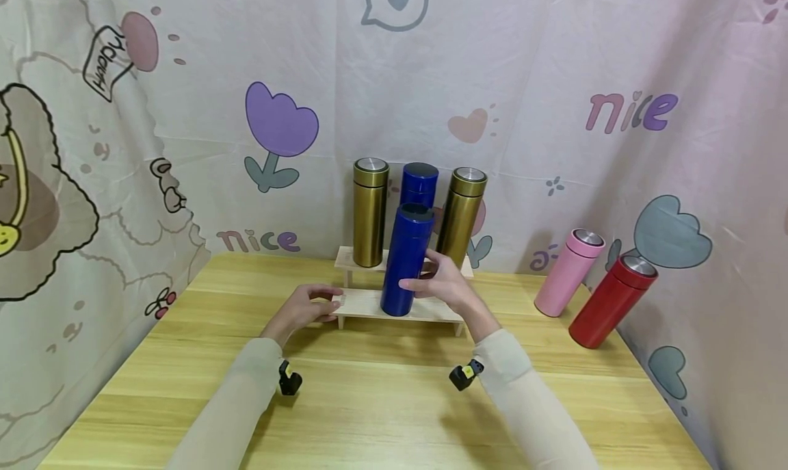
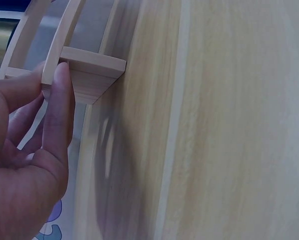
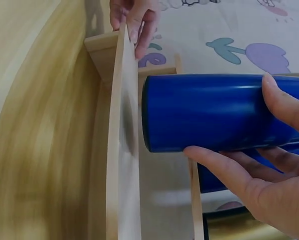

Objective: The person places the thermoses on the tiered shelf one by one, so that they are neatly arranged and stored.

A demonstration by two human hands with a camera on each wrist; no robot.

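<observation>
My right hand (image 1: 448,283) grips a blue thermos bottle (image 1: 405,258) with a dark cap, thumb and fingers around its sides. In the right wrist view the base of this bottle is close over the lower step of a small two-tier wooden stand (image 1: 363,304). At the stand's left end, my left hand (image 1: 301,311) pinches the edge of that step, thumb and fingertips on the board in the left wrist view. On the upper step stand two gold thermos bottles (image 1: 369,217) (image 1: 462,213), with a second blue bottle (image 1: 420,181) between them, partly hidden by the held one.
A pink thermos bottle (image 1: 568,275) and a red one (image 1: 611,304) stand at the right side of the wooden table (image 1: 369,408). A printed cloth (image 1: 394,94) hangs close behind the stand and along both sides of the table.
</observation>
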